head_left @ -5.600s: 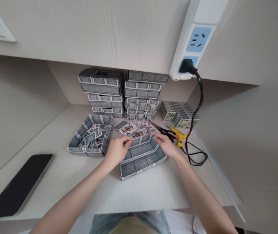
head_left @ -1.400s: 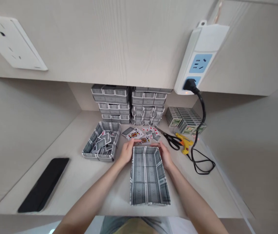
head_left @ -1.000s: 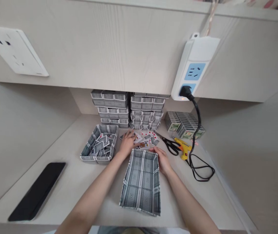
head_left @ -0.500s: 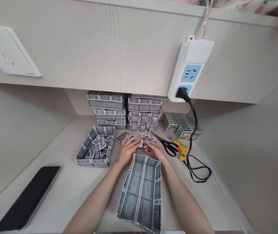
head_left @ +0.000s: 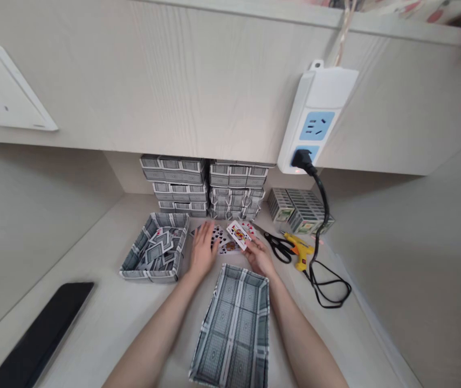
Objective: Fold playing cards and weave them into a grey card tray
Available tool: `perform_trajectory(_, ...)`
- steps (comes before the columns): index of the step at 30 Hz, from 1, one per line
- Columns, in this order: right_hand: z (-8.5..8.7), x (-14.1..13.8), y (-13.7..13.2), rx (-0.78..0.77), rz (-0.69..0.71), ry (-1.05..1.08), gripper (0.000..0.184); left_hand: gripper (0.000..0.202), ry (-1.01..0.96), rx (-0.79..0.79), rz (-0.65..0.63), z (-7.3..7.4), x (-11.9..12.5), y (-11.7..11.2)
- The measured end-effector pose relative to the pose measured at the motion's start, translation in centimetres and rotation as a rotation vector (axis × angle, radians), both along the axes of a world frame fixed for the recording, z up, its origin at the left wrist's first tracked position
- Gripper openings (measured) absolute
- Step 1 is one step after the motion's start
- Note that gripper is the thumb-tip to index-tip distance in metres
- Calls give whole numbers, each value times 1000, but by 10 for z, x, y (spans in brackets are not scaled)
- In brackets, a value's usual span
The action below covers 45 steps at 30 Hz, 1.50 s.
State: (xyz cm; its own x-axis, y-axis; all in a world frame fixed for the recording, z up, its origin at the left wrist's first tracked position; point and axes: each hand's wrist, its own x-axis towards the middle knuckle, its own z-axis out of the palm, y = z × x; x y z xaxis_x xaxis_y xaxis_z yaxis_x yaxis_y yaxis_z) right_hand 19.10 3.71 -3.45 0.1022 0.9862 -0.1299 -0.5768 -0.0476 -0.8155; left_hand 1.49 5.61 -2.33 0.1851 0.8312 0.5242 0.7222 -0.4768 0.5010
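Observation:
My right hand (head_left: 260, 257) pinches a playing card (head_left: 239, 234) by its lower right edge; a court figure shows on its face. To the left, my left hand (head_left: 203, 252) lies with fingers extended over loose cards (head_left: 218, 234), some of them face up with black pips. Whether it presses on them or hovers just above, I cannot tell. Between my forearms stands an open box made of grey-backed cards (head_left: 230, 323), its inside bare. A second such box (head_left: 149, 277) at the left has many loose cards inside.
Stacked card boxes (head_left: 236, 178) stand at the back. Packed card decks (head_left: 307, 207) sit right of them. Black scissors (head_left: 281, 249) and a yellow glue gun (head_left: 301, 250) with its cord lie at the right. A black flat object (head_left: 40, 334) lies left. A power strip (head_left: 317, 113) hangs above.
My hands have moved apart: the left slid left over the cards, the right now holds up a card turned face up. The view has shifted slightly.

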Motion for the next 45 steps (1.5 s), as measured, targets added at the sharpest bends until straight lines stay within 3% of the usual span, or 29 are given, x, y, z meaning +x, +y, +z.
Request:
perform_trajectory(3,-1,0,1,-21,15,9,28,48,-32,-49,138,-10,-6,6)
perform_trajectory(11,4,-3,-3,5,62,-8,24,37,-28,-133,166,-9,-9,5)
perform_trajectory(19,4,-3,-3,10,53,33,21,32,-71,-82,226,-12,-10,5)
perform_trajectory(23,0,-2,-2,63,21,70,19,26,-85,-13,245,-12,-9,5)
perform_trajectory(26,-3,-2,-1,111,0,78,15,23,-149,136,244,-4,-10,1)
perform_trajectory(30,-3,-2,-3,120,17,91,16,17,-321,277,128,5,-6,-9)
perform_trajectory(34,0,-4,-7,145,124,88,17,17,-604,85,69,0,7,-15)
perform_trajectory(38,-3,-7,-6,98,37,-83,16,20,-835,-189,-41,-5,15,-12)
perform_trajectory(41,-8,-9,-3,84,1,-296,21,23,-882,-258,-108,-2,14,-12)
perform_trajectory(45,-9,-12,-4,119,71,-368,51,30,-831,-297,-159,3,12,-14)
